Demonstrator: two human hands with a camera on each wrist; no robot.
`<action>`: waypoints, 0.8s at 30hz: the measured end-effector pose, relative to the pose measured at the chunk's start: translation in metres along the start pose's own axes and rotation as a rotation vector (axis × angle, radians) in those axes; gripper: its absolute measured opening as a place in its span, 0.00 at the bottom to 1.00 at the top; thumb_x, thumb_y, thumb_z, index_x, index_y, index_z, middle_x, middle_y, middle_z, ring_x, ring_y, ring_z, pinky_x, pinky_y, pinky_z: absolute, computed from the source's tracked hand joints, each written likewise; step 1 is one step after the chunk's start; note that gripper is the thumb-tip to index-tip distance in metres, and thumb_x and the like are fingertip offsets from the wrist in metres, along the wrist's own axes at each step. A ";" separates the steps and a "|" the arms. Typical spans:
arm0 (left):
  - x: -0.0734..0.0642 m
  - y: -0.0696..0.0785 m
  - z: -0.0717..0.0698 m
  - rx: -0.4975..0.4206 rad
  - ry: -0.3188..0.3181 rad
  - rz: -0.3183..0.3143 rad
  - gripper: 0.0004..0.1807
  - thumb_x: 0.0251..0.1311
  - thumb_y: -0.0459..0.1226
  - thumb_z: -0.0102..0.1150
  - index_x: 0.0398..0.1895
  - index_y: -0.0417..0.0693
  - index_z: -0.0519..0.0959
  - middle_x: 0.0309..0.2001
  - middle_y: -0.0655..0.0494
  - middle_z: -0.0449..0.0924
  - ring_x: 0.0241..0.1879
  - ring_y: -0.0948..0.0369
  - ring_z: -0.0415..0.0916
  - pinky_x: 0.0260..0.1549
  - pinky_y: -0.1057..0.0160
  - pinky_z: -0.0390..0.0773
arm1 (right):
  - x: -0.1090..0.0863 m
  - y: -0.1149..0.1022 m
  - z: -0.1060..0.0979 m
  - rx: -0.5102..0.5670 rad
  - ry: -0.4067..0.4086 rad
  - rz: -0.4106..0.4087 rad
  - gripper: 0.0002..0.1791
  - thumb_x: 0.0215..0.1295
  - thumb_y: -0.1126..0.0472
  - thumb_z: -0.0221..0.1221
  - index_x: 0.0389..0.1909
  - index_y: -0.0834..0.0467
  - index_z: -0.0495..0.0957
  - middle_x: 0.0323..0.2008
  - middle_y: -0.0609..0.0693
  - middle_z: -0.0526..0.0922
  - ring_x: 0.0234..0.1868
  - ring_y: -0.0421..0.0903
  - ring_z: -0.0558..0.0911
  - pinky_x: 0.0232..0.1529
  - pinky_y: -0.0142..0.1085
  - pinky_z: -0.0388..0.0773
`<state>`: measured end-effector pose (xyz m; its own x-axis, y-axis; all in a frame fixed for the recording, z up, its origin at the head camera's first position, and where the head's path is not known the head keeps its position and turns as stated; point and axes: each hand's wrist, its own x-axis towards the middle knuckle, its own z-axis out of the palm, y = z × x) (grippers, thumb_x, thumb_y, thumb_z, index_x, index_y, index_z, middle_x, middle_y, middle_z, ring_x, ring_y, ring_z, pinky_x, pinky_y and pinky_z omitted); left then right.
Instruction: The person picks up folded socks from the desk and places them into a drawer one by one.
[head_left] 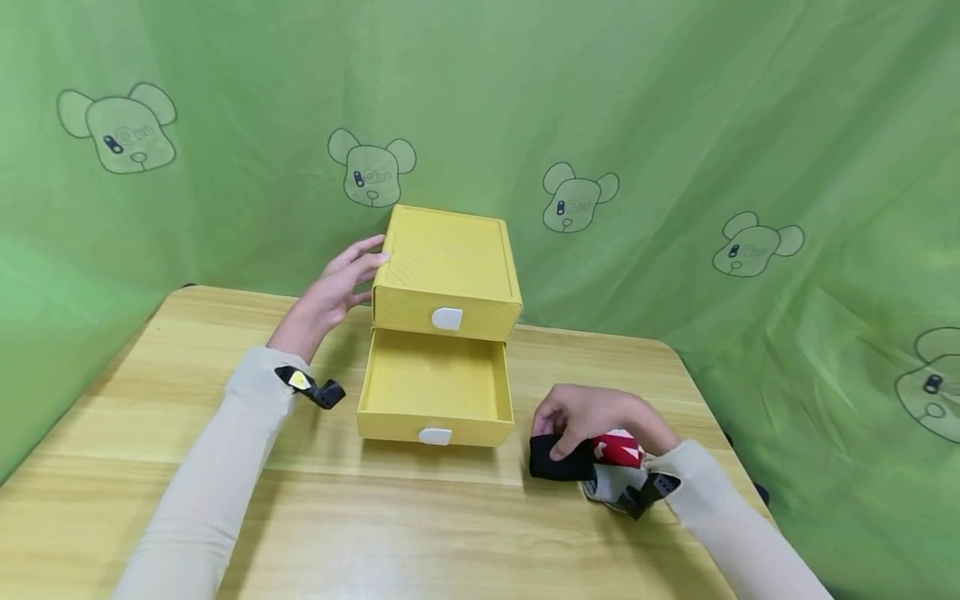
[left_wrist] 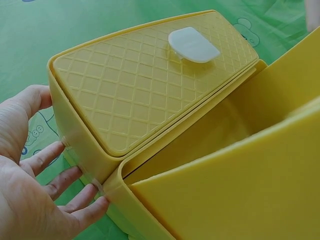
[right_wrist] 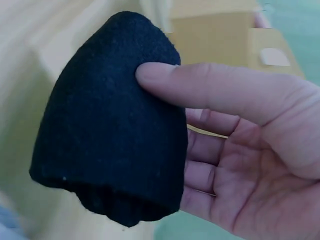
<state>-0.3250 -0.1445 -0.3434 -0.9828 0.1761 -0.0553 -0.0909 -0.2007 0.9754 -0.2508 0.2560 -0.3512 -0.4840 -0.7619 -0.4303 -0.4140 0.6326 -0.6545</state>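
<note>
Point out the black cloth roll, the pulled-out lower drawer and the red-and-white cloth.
Black cloth roll (right_wrist: 110, 117), right wrist view: middle of its broad face.
Lower drawer (head_left: 393, 427), head view: left part of its front panel.
Red-and-white cloth (head_left: 617, 452), head view: its red area.

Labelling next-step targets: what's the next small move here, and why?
Probably carry the black cloth roll across to above the lower drawer: the right hand grips the roll, the drawer stands pulled out nearby with its floor exposed, and the left hand rests against the side of the yellow drawer unit, perhaps steadying it.
</note>
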 end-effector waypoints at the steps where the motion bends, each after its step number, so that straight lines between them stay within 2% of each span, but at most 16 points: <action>1: 0.000 0.000 0.000 0.001 0.000 -0.001 0.36 0.72 0.46 0.57 0.81 0.64 0.56 0.78 0.48 0.59 0.78 0.50 0.56 0.77 0.46 0.57 | -0.002 -0.005 -0.003 -0.002 0.010 -0.009 0.11 0.55 0.69 0.72 0.39 0.62 0.85 0.34 0.51 0.87 0.33 0.39 0.80 0.38 0.29 0.81; 10: -0.001 0.000 0.000 -0.006 -0.001 0.006 0.36 0.72 0.46 0.56 0.81 0.63 0.56 0.78 0.48 0.60 0.77 0.50 0.57 0.77 0.46 0.57 | -0.017 -0.056 -0.033 -0.149 0.133 -0.112 0.12 0.60 0.64 0.71 0.45 0.58 0.85 0.42 0.46 0.88 0.46 0.40 0.85 0.54 0.38 0.83; 13: -0.002 0.001 0.000 -0.001 0.000 0.010 0.36 0.72 0.46 0.56 0.81 0.63 0.56 0.78 0.47 0.60 0.77 0.50 0.58 0.76 0.47 0.58 | -0.016 -0.074 -0.039 -0.180 0.186 -0.158 0.13 0.60 0.63 0.71 0.46 0.59 0.85 0.42 0.47 0.89 0.47 0.41 0.86 0.55 0.40 0.84; 17: -0.003 0.001 0.000 0.002 -0.002 0.008 0.36 0.72 0.46 0.56 0.81 0.63 0.56 0.78 0.48 0.60 0.77 0.51 0.58 0.76 0.47 0.58 | -0.007 -0.096 -0.041 -0.172 0.255 -0.223 0.15 0.60 0.64 0.71 0.48 0.60 0.85 0.43 0.49 0.89 0.45 0.42 0.87 0.53 0.38 0.84; 24: -0.003 -0.001 0.001 0.006 -0.003 0.005 0.37 0.72 0.47 0.57 0.81 0.63 0.56 0.79 0.48 0.59 0.78 0.50 0.55 0.78 0.46 0.55 | 0.017 -0.124 -0.035 -0.153 0.373 -0.264 0.16 0.59 0.65 0.71 0.49 0.61 0.85 0.44 0.51 0.89 0.43 0.44 0.86 0.53 0.40 0.85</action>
<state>-0.3222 -0.1438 -0.3436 -0.9828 0.1776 -0.0498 -0.0849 -0.1959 0.9769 -0.2346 0.1696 -0.2559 -0.5790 -0.8153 0.0090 -0.6551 0.4586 -0.6004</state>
